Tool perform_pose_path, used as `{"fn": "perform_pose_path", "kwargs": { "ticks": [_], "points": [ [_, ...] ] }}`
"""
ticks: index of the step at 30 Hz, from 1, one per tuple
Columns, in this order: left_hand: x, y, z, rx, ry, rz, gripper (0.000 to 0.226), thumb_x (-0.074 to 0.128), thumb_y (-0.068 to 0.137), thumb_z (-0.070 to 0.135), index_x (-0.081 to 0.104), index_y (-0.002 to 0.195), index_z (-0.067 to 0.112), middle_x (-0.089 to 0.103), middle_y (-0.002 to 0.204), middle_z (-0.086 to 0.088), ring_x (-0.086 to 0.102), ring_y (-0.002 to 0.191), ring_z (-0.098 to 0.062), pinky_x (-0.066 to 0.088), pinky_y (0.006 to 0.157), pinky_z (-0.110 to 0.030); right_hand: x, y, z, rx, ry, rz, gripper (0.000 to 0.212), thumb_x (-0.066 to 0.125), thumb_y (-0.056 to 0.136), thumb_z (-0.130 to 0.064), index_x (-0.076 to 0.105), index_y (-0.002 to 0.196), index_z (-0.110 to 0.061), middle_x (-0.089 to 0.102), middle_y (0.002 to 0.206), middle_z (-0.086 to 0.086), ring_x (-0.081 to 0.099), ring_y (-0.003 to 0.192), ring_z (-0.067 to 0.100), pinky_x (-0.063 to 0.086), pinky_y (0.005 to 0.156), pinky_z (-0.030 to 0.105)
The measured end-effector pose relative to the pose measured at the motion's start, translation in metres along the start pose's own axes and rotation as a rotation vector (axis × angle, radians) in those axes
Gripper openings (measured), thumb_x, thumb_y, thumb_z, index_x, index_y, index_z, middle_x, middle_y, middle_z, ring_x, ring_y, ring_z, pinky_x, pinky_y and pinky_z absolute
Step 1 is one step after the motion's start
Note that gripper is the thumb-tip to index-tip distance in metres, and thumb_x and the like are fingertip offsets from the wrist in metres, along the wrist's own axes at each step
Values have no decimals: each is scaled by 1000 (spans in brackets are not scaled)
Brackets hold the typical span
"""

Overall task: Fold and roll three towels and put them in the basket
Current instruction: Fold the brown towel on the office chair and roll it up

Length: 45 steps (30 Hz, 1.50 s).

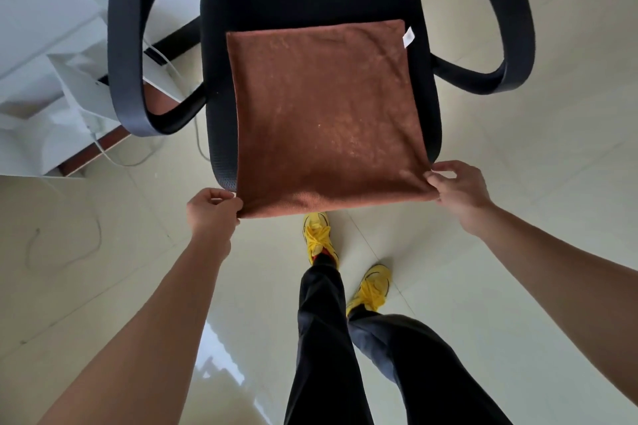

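Brown towel (328,117) lies spread flat on the seat of a black office chair (310,0), covering the near and middle part of the seat; the far strip of the seat stays bare. Towel's near edge overhangs the seat's front edge. A small white label (408,36) sticks out at the towel's far right corner.

Left hand (212,209) pinches the towel's near left corner, at the front left corner of the seat, thumb and fingers curled onto the cloth. Right hand (457,185) pinches the near right corner, at the front right corner of the seat, fingertips closed on the cloth edge. Both forearms bare.

Chair armrests curve out past the left and right edges of the seat. Chair stands on a pale tiled floor (518,252). Person's black trousers and yellow shoes (317,235) show below the towel's near edge. White furniture (41,45) and loose cables lie left of the chair.
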<state>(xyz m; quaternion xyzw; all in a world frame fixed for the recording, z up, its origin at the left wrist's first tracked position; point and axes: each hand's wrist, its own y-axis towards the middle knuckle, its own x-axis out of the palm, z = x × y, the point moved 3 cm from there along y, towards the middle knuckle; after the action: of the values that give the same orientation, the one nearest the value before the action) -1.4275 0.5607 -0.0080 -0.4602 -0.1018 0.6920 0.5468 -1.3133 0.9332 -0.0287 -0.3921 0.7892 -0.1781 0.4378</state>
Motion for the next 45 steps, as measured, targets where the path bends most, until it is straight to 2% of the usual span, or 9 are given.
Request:
{"fn": "perform_pose_path", "kwargs": {
  "ticks": [6, 10, 15, 21, 25, 28, 33, 37, 45],
  "points": [
    [11, 14, -26, -13, 103, -77, 25, 63, 74, -3, 63, 95, 9, 61, 76, -4, 52, 58, -20, 44, 54, -26, 4, 8, 34, 74, -70, -78, 25, 76, 79, -25, 62, 100, -27, 71, 103, 10, 68, 84, 27, 53, 74, 40],
    [28, 22, -36, 16, 100, -163, 24, 65, 74, -2, 65, 95, 11, 61, 76, -1, 50, 64, -16, 42, 59, -25, 13, 18, 49, 102, -47, -126, 30, 75, 80, -15, 60, 104, -22, 70, 104, 15, 69, 94, 32, 48, 70, 36],
    [53, 33, -58, -35, 96, -282, 25, 68, 76, 5, 61, 100, 12, 61, 82, 0, 48, 71, -14, 38, 65, -25, 28, 27, 58, 88, -23, -167, 42, 74, 79, -12, 57, 118, -14, 70, 100, 15, 69, 85, 24, 44, 65, 29],
    [56, 44, -73, -13, 75, -182, 41, 74, 71, 1, 54, 105, 13, 63, 79, -2, 52, 64, -18, 46, 61, -28, 35, 37, 64, 51, -84, -142, 32, 83, 68, -23, 70, 98, -18, 72, 86, 7, 67, 77, 22, 47, 67, 30],
    [45, 36, -74, -14, 137, -192, 17, 73, 70, 4, 65, 85, 5, 55, 75, -11, 46, 69, -22, 39, 62, -32, 27, 25, 55, 117, -88, -145, 12, 81, 71, -18, 70, 76, -20, 69, 84, 6, 63, 79, 22, 55, 80, 41],
    [35, 21, -68, -44, 93, -153, 14, 74, 71, 6, 61, 71, 11, 53, 75, -9, 43, 67, -21, 35, 60, -29, 17, 8, 53, 224, -72, -162, 12, 81, 73, -21, 70, 78, -18, 69, 92, 7, 62, 88, 21, 57, 80, 41],
    [11, -4, -67, -270, -51, -204, 18, 77, 72, 8, 60, 77, 12, 62, 84, -10, 56, 71, -22, 42, 62, -31, -6, -26, 50, 420, 158, -343, 22, 70, 85, -16, 64, 104, -7, 73, 102, 11, 72, 88, 23, 57, 83, 39],
    [-3, -24, -66, -473, -253, -407, 20, 62, 85, 4, 56, 104, -1, 64, 87, -21, 65, 58, -23, 49, 46, -25, -22, -40, 42, 445, 289, -309, 15, 65, 87, -8, 61, 101, -4, 71, 89, 16, 71, 65, 20, 53, 53, 24],
    [-24, -25, 18, -235, -456, -338, 12, 53, 94, 4, 52, 85, 12, 54, 66, -11, 54, 43, -15, 42, 41, -18, -34, -33, -38, 301, 623, -240, 11, 53, 95, -10, 63, 100, -13, 66, 75, 8, 67, 58, 14, 48, 47, 19]
  ]
}}
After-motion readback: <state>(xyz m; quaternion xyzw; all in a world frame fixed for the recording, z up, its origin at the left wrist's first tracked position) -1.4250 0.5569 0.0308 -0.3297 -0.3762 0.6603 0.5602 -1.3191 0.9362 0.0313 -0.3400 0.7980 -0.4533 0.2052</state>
